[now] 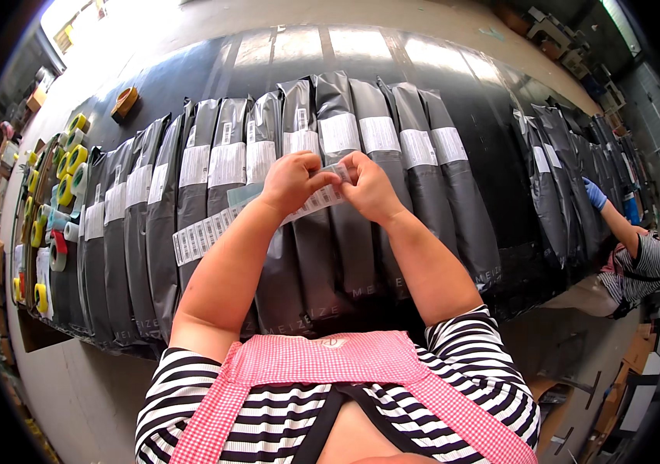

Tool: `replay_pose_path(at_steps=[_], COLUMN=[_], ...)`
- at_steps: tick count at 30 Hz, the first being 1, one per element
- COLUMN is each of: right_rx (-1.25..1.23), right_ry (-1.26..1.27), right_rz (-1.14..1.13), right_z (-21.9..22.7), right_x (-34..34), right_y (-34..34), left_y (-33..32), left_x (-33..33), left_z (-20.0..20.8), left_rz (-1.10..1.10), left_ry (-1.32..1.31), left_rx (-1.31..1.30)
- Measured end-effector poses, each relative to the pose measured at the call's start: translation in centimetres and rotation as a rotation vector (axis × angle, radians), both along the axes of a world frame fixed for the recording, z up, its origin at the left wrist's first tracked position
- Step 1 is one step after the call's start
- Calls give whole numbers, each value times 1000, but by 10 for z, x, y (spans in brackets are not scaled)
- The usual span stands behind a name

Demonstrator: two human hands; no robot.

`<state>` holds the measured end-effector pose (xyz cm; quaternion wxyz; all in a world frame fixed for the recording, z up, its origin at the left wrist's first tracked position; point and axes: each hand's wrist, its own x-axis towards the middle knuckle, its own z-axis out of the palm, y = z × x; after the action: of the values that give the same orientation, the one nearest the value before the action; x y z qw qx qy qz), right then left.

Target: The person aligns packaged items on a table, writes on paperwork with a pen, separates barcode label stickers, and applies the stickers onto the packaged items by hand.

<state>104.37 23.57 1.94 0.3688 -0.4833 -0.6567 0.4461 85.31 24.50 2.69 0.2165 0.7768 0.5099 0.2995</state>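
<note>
A long strip of barcode labels hangs slantwise beneath my forearm, and its upper end reaches my fingers. My left hand is closed, thumb and fingers pinching the strip. Close beside it, my right hand also pinches the strip's end. Both hands are above a row of dark grey plastic mailing bags, each with a white printed label across it. Some bags in the row also carry a small barcode sticker near the top. A pale greenish strip of backing shows behind my left wrist.
Rolls of yellow, green and clear tape crowd the table's left end. A brown tape roll lies on the far side of the black table. At right, another person's blue-gloved hand touches more grey bags.
</note>
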Motion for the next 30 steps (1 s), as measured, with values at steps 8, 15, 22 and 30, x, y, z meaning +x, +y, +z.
replay_pose_path(at_steps=[8,15,22,30], right_rx=[26,-117,-171,-87], right_ry=[136,244,219,119], right_rz=[-158,-83,-63,-31], right_z=[-2,0,-40,-56], right_x=[26,27,10,10], right_y=[54,168,212,225], left_y=[23,54,46,44], left_x=[9,53,59,59], left_z=[9,-30,-59,-52], left_rz=[168,-348,-325,-331], left_ry=[0,98,183,226], left_rx=[-364,157,85,61])
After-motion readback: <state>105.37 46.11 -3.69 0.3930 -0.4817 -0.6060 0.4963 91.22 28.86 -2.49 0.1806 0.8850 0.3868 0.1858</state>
